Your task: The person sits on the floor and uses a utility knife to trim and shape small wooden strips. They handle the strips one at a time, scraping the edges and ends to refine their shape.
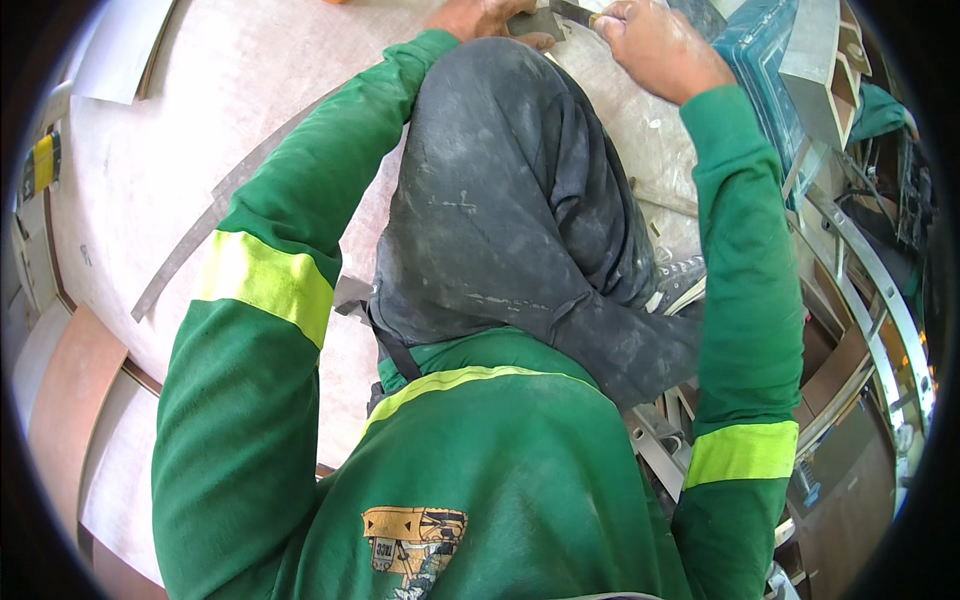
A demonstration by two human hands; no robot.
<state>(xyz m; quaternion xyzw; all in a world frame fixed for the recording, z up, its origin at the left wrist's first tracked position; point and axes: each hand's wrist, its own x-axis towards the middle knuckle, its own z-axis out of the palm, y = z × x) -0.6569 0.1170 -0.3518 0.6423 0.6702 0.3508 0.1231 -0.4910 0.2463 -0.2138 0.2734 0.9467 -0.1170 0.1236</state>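
Both my hands meet at the top edge, beyond my raised knee, and the frame cuts them off. My left hand (482,18) is closed on a small flat grey piece (538,24), with its thumb along the near side. My right hand (665,48) grips a narrow tool with a dark flat blade (572,12); its kind is not clear. The blade points left and reaches close to the grey piece. Whether the two touch, I cannot tell.
A long thin grey strip (215,205) lies on the pale dusty floor at left. Brown board (75,395) leans lower left. At right stand a teal case (755,65), a light metal profile (815,75) and an aluminium ladder (880,285) among scrap. My shoe (680,283) is beside my leg.
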